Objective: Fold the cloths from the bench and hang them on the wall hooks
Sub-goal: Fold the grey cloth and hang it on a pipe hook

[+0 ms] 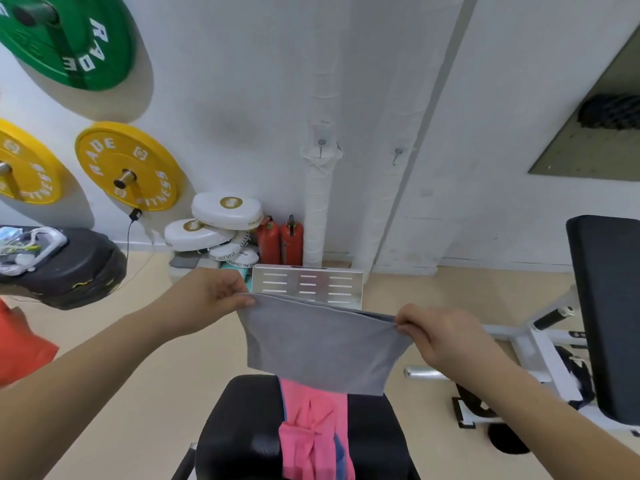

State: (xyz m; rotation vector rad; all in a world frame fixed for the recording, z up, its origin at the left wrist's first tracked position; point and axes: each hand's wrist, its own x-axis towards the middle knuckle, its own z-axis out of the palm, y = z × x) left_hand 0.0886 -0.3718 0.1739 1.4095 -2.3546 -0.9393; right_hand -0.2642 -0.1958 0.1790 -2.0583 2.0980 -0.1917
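Observation:
I hold a grey cloth folded double and stretched in the air above the black bench. My left hand pinches its upper left corner. My right hand pinches its upper right corner. A pink cloth lies crumpled along the bench, with a blue cloth partly showing beneath it. Two small metal wall hooks hang bare ahead: one hook on a white pipe, the other hook on the wall to its right.
Yellow weight plates and a green plate are mounted on the wall at left. White pads and two red extinguishers stand by the wall. A metal plate sits ahead. Another black bench stands at right.

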